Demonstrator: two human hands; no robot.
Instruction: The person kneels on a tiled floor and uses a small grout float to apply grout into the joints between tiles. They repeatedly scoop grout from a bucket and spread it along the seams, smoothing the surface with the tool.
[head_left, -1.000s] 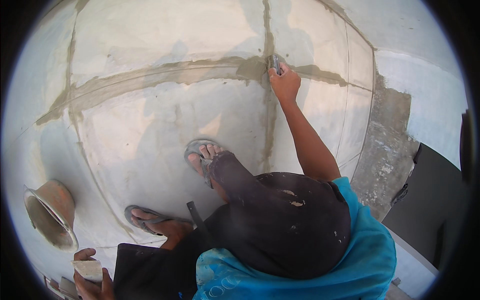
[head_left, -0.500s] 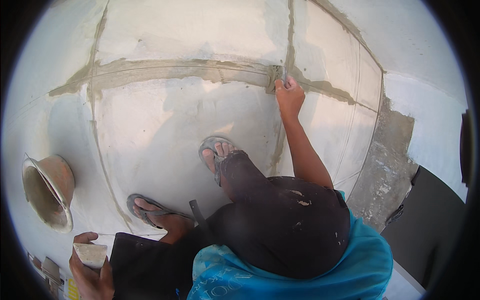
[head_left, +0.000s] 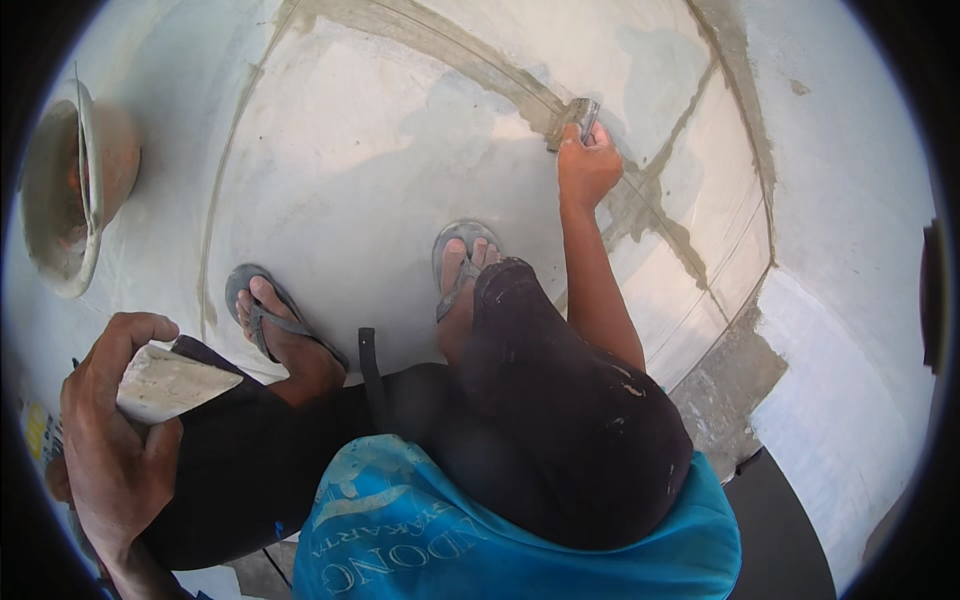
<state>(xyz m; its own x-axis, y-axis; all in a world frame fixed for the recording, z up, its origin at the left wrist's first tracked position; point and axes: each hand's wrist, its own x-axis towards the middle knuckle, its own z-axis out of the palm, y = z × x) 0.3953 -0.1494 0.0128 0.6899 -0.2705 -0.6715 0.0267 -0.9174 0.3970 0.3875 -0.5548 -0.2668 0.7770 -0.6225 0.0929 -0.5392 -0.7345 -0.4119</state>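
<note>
My right hand (head_left: 588,168) grips a small flat scraper (head_left: 582,118), its blade against the floor panels (head_left: 340,150) on a band of wet grey filler (head_left: 470,62) that runs along a joint. Fingers hide most of its handle. At the lower left, raised off the floor, my left hand (head_left: 118,420) is closed around a pale, plaster-crusted wedge-shaped piece (head_left: 170,384); its lower part is hidden in the palm.
A mud-caked, wide-rimmed bucket (head_left: 92,185) lies at the left. My sandalled feet (head_left: 285,325) rest on the panels. More filler smears (head_left: 650,205) cross at the right, near a rough grey strip (head_left: 730,385) and a dark opening (head_left: 780,530).
My view has turned and shifted. The scraper is now tilted differently on the filler band, left of the crossing joint. My left hand with the wedge-shaped piece appears higher and larger.
</note>
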